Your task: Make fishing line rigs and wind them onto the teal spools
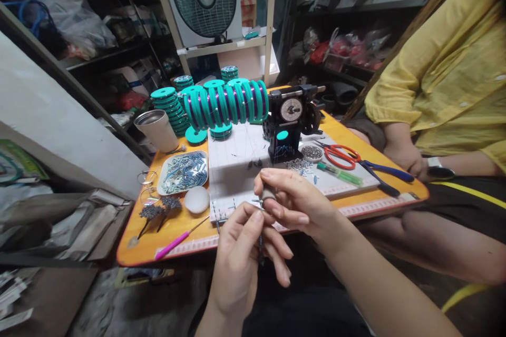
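Observation:
My left hand (243, 255) and my right hand (298, 200) meet in front of the table's near edge. The left thumb and forefinger are pinched on a tiny thin piece (259, 207), too small to name. A short dark strand (261, 247) hangs below that pinch. My right fingers close just above it, and a grey band-like cover (268, 193) shows among them; what they grip is hidden. Behind the hands, a row of green spools (227, 104) wound with purple sits on a black winding device (290, 121), with fine threads hanging down.
A tray of small blue tubes (184, 172), a white bowl (196, 200), a pink-handled hook (173, 246) and a metal cup (157, 131) stand left. Red-handled scissors (342, 157), blue pliers (389, 172) and a green tube (340, 174) lie right. A person in yellow (446, 73) sits there.

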`<action>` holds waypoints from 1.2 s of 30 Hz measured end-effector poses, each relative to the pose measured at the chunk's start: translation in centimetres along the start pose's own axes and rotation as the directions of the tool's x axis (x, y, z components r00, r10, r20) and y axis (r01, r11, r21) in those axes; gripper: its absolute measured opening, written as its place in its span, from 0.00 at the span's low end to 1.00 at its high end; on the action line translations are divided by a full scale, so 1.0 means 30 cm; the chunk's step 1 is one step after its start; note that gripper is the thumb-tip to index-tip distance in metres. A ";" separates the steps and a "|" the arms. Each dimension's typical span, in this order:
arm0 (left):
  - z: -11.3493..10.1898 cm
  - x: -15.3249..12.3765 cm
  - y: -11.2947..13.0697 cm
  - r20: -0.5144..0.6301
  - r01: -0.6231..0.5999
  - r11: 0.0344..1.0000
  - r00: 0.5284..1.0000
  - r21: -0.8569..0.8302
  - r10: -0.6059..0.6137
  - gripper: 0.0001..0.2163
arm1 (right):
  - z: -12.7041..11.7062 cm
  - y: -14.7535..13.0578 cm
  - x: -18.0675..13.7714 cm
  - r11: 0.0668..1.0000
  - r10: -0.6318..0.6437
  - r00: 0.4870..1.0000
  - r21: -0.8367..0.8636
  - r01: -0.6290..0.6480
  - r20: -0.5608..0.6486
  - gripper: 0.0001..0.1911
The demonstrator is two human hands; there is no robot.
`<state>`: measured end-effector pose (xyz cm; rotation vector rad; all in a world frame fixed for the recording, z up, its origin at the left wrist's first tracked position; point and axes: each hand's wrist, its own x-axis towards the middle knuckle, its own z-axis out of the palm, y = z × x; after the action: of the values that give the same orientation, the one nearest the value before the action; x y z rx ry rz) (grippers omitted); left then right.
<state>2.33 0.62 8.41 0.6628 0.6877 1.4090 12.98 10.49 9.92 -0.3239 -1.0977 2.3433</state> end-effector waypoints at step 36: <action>-0.036 -0.111 -0.054 -0.030 0.084 0.996 0.996 -0.040 -0.085 0.09 | -0.017 0.113 -0.080 0.918 0.032 0.999 -0.394 -0.044 -0.036 0.12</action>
<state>2.42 -2.80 6.60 0.5758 0.7041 1.3537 13.98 7.67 6.97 -0.5271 -1.5631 2.1263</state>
